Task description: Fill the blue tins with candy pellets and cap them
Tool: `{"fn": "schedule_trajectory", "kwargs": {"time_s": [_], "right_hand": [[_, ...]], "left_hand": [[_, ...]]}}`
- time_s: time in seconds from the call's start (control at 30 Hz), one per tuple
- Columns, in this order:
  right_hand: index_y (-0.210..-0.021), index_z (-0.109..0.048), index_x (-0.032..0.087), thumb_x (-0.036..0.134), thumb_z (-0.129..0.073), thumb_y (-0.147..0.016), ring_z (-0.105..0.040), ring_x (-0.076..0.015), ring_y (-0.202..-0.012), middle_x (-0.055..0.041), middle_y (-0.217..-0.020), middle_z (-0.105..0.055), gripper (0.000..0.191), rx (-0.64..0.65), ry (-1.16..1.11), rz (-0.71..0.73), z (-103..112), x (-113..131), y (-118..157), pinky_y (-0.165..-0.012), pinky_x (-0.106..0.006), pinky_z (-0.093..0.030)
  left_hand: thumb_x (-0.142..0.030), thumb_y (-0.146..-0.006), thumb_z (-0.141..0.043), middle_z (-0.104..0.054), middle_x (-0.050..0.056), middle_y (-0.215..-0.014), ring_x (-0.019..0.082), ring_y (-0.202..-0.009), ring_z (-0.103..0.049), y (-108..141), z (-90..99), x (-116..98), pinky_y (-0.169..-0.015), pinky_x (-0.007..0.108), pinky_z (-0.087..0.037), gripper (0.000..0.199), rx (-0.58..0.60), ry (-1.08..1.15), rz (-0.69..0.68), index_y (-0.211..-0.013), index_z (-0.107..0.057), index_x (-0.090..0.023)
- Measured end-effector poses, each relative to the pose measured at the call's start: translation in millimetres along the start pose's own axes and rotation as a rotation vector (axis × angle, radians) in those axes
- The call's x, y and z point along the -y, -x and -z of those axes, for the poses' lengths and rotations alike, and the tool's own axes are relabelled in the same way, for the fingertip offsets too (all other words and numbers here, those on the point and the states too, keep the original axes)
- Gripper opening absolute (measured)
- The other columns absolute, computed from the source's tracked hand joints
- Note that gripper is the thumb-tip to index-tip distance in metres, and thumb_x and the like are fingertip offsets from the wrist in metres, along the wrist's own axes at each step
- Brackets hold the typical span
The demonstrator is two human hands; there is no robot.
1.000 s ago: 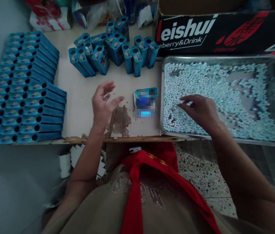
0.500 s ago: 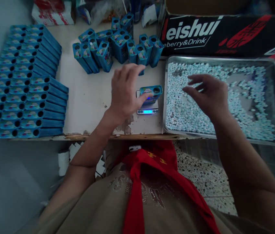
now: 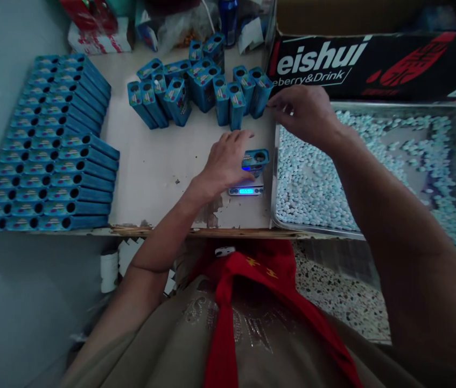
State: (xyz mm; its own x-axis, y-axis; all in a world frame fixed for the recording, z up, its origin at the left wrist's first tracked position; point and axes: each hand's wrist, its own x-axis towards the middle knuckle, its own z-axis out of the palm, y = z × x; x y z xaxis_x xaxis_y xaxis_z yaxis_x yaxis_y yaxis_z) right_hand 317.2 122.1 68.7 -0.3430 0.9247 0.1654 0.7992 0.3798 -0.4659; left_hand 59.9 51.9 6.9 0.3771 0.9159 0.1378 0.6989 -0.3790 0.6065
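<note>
The blue box (image 3: 259, 155) stands upright on a small scale (image 3: 246, 191) on the table (image 3: 142, 178), just left of the metal tray (image 3: 274, 186). It is narrow, and its top is longer than it is wide, with rounded corners and a lighter blue rim. Pale print covers the left part of the top, and a round dark hole sits toward the right end. The front wall is a deeper blue with a vivid blue patch, partly hidden by the left hand (image 3: 230, 160). That hand's fingers and thumb are apart, curved around the box's left end; whether they touch it cannot be told. The scale's screen glows pale blue, its digits too small to read surely. The right hand (image 3: 306, 114) is over the tray's far left corner, thumb and finger tips drawn close together, and I cannot tell whether they pinch anything. Small whitish-green tablets (image 3: 312, 186) cover much of the tray. Similar blue boxes (image 3: 177, 101) stand in a loose group beyond the scale, and more fill tidy rows (image 3: 92, 186) at the left.
</note>
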Motion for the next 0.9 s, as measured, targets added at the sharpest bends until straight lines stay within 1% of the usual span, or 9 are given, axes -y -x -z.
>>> {"fn": "schedule_trajectory", "kwargs": {"time_s": [0.07, 0.13, 0.2, 0.3, 0.37, 0.43, 0.63, 0.73, 0.9], "right_hand": [[-0.124, -0.081, 0.035, 0.041, -0.074, -0.112, -0.078, -0.0322, -0.111, -0.0069, -0.119, -0.088, 0.015, -0.037, -0.202, -0.097, -1, 3, 19, -0.109, -0.055, -0.063], [-0.114, -0.078, 0.034, 0.052, -0.076, -0.112, -0.08, -0.0286, -0.102, -0.0061, -0.108, -0.086, 0.019, -0.057, -0.447, -0.235, -10, 4, 42, -0.097, -0.048, -0.067], [-0.108, -0.074, 0.029, 0.058, -0.074, -0.113, -0.081, -0.0248, -0.095, -0.0066, -0.103, -0.084, 0.029, -0.061, -0.712, -0.403, -24, 7, 66, -0.092, -0.043, -0.069], [-0.102, -0.071, 0.028, 0.067, -0.067, -0.116, -0.084, -0.0256, -0.095, -0.0076, -0.099, -0.083, 0.041, -0.057, -1.041, -0.606, -42, 17, 95, -0.093, -0.045, -0.073], [-0.098, -0.069, 0.03, 0.075, -0.066, -0.113, -0.086, -0.0295, -0.101, -0.0085, -0.098, -0.084, 0.048, -0.039, -1.169, -0.626, -44, 27, 107, -0.097, -0.05, -0.075], [-0.094, -0.068, 0.032, 0.079, -0.071, -0.109, -0.087, -0.0331, -0.109, -0.0091, -0.099, -0.085, 0.049, -0.034, -1.244, -0.6, -42, 37, 113, -0.103, -0.056, -0.075], [-0.089, -0.072, 0.033, 0.046, -0.082, -0.103, -0.085, -0.0324, -0.124, -0.0079, -0.105, -0.089, 0.022, -0.104, -1.388, -0.71, -44, 41, 108, -0.12, -0.057, -0.072], [-0.091, -0.077, 0.033, 0.029, -0.088, -0.098, -0.086, -0.0295, -0.122, -0.0048, -0.107, -0.089, 0.014, -0.142, -1.406, -0.739, -52, 37, 104, -0.114, -0.054, -0.076], [-0.091, -0.082, 0.027, 0.009, -0.085, -0.098, -0.089, -0.0208, -0.1, -0.0036, -0.101, -0.089, 0.02, -0.091, -1.422, -0.749, -52, 37, 103, -0.099, -0.036, -0.08]], "left_hand": [[-0.027, -0.071, -0.114, -0.082, 0.011, -0.145, 0.039, -0.137, -0.077, 8, -5.2, 10, -0.121, 0.052, -0.062, 0.085, -0.02, 0.168, 0.061, -0.146, -0.074, -0.027], [-0.026, -0.08, -0.107, -0.086, 0.007, -0.128, 0.033, -0.119, -0.082, 15, -14.0, 15, -0.109, 0.045, -0.067, 0.062, -0.05, 0.359, 0.096, -0.134, -0.078, -0.024], [-0.027, -0.088, -0.101, -0.086, 0.007, -0.12, 0.031, -0.113, -0.082, 20, -21.7, 11, -0.105, 0.045, -0.067, 0.044, -0.114, 0.441, 0.035, -0.127, -0.081, -0.024], [-0.023, -0.097, -0.09, -0.086, 0.006, -0.13, 0.034, -0.126, -0.077, 16, -23.3, -4, -0.12, 0.055, -0.061, 0.033, -0.19, 0.249, -0.192, -0.128, -0.086, -0.033], [-0.02, -0.101, -0.082, -0.085, 0.004, -0.136, 0.035, -0.135, -0.073, 8, -20.0, -14, -0.128, 0.059, -0.054, 0.035, -0.196, 0.071, -0.313, -0.13, -0.087, -0.04], [-0.019, -0.103, -0.077, -0.085, 0.005, -0.136, 0.035, -0.133, -0.072, 0, -18.4, -17, -0.126, 0.059, -0.054, 0.038, -0.194, -0.04, -0.366, -0.133, -0.088, -0.04], [-0.02, -0.106, -0.074, -0.084, 0.009, -0.134, 0.037, -0.128, -0.071, -2, -27.7, -10, -0.119, 0.057, -0.054, 0.037, -0.236, -0.095, -0.306, -0.136, -0.089, -0.037], [-0.015, -0.102, -0.075, -0.084, 0.007, -0.133, 0.036, -0.125, -0.072, 5, -29.8, -11, -0.118, 0.055, -0.056, 0.042, -0.265, -0.068, -0.268, -0.137, -0.087, -0.036], [-0.013, -0.099, -0.083, -0.084, 0.007, -0.125, 0.034, -0.12, -0.074, 13, -30.2, -17, -0.115, 0.052, -0.06, 0.04, -0.363, 0.04, -0.242, -0.133, -0.086, -0.033]]}}
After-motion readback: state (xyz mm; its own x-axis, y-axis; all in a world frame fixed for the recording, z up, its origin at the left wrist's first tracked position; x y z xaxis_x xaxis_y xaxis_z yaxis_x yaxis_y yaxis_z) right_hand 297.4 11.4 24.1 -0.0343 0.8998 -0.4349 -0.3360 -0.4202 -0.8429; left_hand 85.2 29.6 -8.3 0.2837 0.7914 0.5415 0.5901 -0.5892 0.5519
